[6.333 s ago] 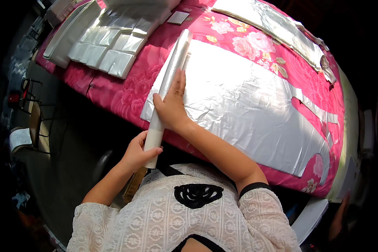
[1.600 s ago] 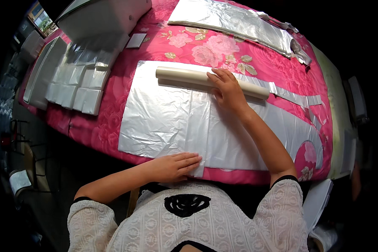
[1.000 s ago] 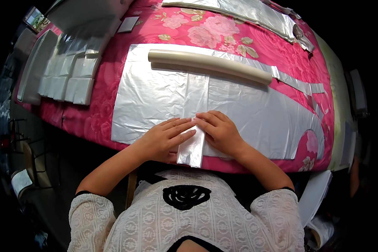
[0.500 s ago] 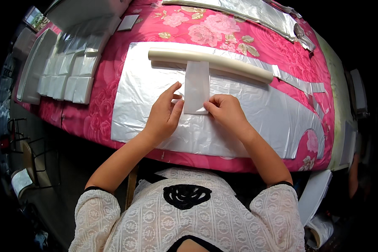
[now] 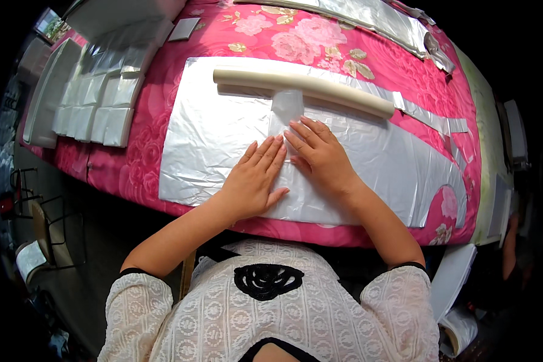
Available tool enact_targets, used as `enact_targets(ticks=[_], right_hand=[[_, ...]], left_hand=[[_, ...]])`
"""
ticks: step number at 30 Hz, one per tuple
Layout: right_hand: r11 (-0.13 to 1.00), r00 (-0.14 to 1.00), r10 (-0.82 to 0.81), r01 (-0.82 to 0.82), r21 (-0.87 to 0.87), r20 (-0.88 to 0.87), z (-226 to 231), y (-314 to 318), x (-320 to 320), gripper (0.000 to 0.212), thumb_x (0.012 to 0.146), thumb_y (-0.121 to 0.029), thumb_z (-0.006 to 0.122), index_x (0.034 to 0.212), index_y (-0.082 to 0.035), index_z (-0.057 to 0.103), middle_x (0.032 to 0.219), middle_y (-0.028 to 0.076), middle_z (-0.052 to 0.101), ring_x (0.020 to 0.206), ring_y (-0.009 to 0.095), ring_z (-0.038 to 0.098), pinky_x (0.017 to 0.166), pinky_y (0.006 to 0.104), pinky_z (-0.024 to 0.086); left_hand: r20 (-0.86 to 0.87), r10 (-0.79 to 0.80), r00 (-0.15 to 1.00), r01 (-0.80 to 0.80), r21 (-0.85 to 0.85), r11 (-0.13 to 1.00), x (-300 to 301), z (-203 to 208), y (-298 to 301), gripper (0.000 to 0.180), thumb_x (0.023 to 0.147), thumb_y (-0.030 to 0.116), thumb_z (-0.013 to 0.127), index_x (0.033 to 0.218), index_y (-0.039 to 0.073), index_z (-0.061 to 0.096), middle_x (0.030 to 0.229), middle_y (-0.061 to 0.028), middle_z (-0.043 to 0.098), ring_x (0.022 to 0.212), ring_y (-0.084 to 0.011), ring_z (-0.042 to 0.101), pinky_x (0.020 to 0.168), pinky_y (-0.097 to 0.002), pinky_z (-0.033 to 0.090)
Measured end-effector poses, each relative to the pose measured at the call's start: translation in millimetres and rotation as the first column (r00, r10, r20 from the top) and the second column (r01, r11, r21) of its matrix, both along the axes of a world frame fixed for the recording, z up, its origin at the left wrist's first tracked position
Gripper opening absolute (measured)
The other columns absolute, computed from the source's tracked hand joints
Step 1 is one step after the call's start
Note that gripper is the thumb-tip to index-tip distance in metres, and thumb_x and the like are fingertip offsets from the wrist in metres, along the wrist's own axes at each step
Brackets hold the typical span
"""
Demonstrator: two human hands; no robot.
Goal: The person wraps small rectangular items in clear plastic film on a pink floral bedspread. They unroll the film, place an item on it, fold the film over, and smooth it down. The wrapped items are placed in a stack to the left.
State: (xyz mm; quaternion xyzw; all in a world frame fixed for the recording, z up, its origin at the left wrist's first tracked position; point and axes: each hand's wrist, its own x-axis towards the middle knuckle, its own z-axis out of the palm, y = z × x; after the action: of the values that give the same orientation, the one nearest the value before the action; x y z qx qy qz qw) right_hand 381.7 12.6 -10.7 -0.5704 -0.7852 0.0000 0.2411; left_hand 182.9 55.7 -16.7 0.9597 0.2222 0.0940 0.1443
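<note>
A wide silver plastic sheet (image 5: 211, 139) lies flat on a table covered with a pink flowered cloth (image 5: 295, 42). A cream cardboard tube (image 5: 301, 89) lies across the sheet's far part. My left hand (image 5: 256, 178) and my right hand (image 5: 320, 157) rest side by side, palms down with fingers spread, pressing on a folded strip of the silver sheet (image 5: 286, 108) that runs from the tube toward me. Neither hand grips anything.
Several small folded silver pieces (image 5: 96, 105) lie in rows at the table's left end beside a grey tray (image 5: 45, 96). More silver sheeting (image 5: 368, 15) lies along the far edge. A chair (image 5: 42, 229) stands on the floor at left; a person's arm (image 5: 513, 241) shows at right.
The tube was moved from the table's near left to the far side of the sheet. Both hands then folded a strip of sheet away from me and now press it flat.
</note>
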Motion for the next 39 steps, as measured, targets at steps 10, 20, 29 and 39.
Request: enact_targets(ticks=[10,20,29,39], right_hand=[[0.987,0.978,0.099,-0.119,-0.106,-0.182,7.1,13.7,15.4,0.032,0.077,-0.008,0.060,0.108,-0.001,0.061,0.117,0.013,0.059,0.109,0.028,0.054,0.096,0.0368,0.043],[0.947,0.933,0.321,-0.320,0.037,-0.162,3.1,-17.7,0.2,0.019,0.071,-0.004,0.060,0.090,-0.004,0.064,0.092,0.008,0.065,0.085,0.023,0.063,0.072,0.0319,0.053],[0.953,0.879,-0.012,-0.134,-0.271,-0.478,7.5,-9.2,-0.8,0.011,0.078,-0.009,0.061,0.086,-0.006,0.067,0.077,0.007,0.065,0.070,0.020,0.061,0.062,0.0314,0.048],[0.590,0.755,-0.523,-0.015,-0.807,-0.397,28.0,37.0,-1.6,0.035,0.086,-0.027,0.060,0.064,0.000,0.063,0.053,0.004,0.057,0.050,0.009,0.055,0.048,0.0241,0.040]], left_hand=[[0.272,-0.129,0.954,0.073,0.204,0.976,0.4,-2.4,30.7,0.015,0.075,0.005,0.064,0.089,0.002,0.061,0.102,-0.0101,0.065,0.094,-0.0232,0.063,0.082,-0.0340,0.050],[0.317,-0.271,0.909,0.283,0.010,0.959,-27.1,15.0,5.5,0.048,0.064,0.015,0.074,0.106,0.004,0.054,0.113,-0.0079,0.060,0.105,-0.0232,0.059,0.096,-0.0412,0.043],[0.272,0.173,0.947,-0.070,-0.352,0.933,-19.9,8.7,0.9,0.056,0.075,0.001,0.064,0.127,0.003,0.046,0.093,-0.0124,0.066,0.088,-0.0233,0.063,0.079,-0.0347,0.048],[0.026,0.632,0.775,-0.376,-0.785,0.493,5.9,24.0,34.3,0.070,0.081,0.007,0.065,0.137,-0.010,0.026,0.076,-0.0095,0.063,0.059,-0.0099,0.059,0.055,-0.0219,0.047]])
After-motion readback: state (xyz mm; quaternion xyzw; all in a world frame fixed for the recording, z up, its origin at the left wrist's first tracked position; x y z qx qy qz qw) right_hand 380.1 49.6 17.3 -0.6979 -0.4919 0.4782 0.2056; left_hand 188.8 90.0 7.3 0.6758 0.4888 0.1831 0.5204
